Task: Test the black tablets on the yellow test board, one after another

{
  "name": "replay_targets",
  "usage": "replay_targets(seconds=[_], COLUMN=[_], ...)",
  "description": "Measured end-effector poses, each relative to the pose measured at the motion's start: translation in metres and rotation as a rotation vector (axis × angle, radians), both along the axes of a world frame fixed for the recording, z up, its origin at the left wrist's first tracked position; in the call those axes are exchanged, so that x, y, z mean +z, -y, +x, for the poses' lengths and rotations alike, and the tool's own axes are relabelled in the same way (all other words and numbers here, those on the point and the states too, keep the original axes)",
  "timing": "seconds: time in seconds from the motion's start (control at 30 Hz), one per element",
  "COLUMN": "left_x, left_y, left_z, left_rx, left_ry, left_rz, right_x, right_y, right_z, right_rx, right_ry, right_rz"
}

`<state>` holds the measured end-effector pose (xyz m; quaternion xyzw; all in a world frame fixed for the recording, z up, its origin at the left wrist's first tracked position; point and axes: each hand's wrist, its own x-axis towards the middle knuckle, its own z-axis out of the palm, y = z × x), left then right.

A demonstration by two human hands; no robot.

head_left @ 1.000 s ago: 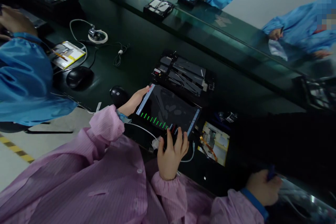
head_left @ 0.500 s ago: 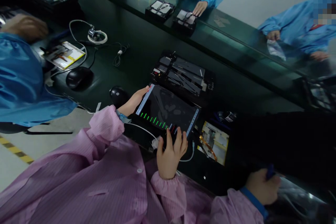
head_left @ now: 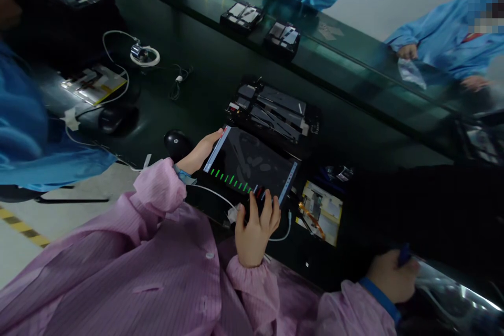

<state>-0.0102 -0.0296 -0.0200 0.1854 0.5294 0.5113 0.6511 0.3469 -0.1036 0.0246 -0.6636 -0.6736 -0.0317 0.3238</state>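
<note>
A tablet (head_left: 252, 160) with a lit screen is in the middle, green lines of text along its near left side. My left hand (head_left: 200, 153) grips its left edge, the fingers partly hidden beneath. My right hand (head_left: 255, 231) lies over the near right edge of the tablet with its fingers spread, the tips at the screen. White cables run beside the tablet. Just behind it are stacked open device bodies (head_left: 275, 110) with dark panels. An opened device with a yellow-edged frame (head_left: 325, 210) lies to the right of my right hand.
A black mouse (head_left: 178, 142) sits left of my left hand. At lower right a co-worker's hand (head_left: 394, 275) holds a blue pen-like thing. Blue-sleeved co-workers are at left and across the bench. Device stacks (head_left: 282, 39) stand on the glass-topped ledge (head_left: 354, 63) behind.
My hands and the tablet stay nearly still. Across the bench, a co-worker's hand has drawn back from a device stack. The co-worker at left has moved their hand up and away.
</note>
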Motion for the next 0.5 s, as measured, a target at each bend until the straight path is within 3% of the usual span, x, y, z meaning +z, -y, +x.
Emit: replay_targets(seconds=[0.13,0.2,0.3,0.5], left_x=[-0.002,-0.004,-0.007,-0.004], left_y=[-0.001,-0.002,-0.003,-0.001], left_z=[0.000,0.000,-0.001,-0.001], left_rx=[0.011,0.012,0.003,0.001], left_ry=[-0.013,-0.013,0.003,-0.012], left_rz=[-0.038,-0.059,-0.061,-0.012], right_x=[-0.037,-0.053,-0.062,-0.053], right_y=[0.035,0.048,0.053,0.048], right_z=[-0.108,-0.145,-0.160,-0.155], right_rx=[0.160,0.175,0.171,0.180], right_ry=[0.072,0.090,0.112,0.101], right_rz=[-0.120,-0.126,-0.121,-0.062])
